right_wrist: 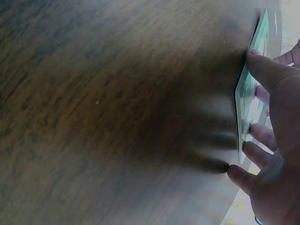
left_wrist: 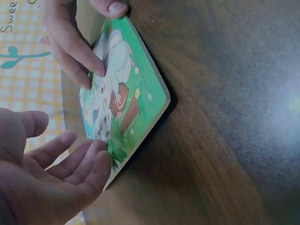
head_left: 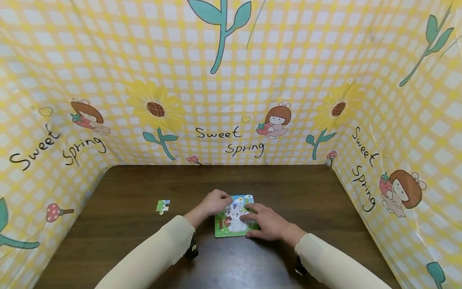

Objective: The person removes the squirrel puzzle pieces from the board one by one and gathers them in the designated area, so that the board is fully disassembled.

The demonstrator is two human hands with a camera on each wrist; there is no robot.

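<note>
cloth (head_left: 310,60) hangs beyond the puzzle (head_left: 232,224), table (head_left: 288,188) beneath it. right hand (head_left: 270,224), fingers spread, touches the puzzle's right side; left hand (head_left: 215,201), thumb apart from bent fingers, is at its far left corner. 1 piece (head_left: 162,205) lies left of the puzzle.

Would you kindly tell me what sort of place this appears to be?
Probably a screened-off tabletop workspace: yellow checked cloth hangs around three sides of a wood-grained table, where a picture puzzle and a loose piece lie.
</note>
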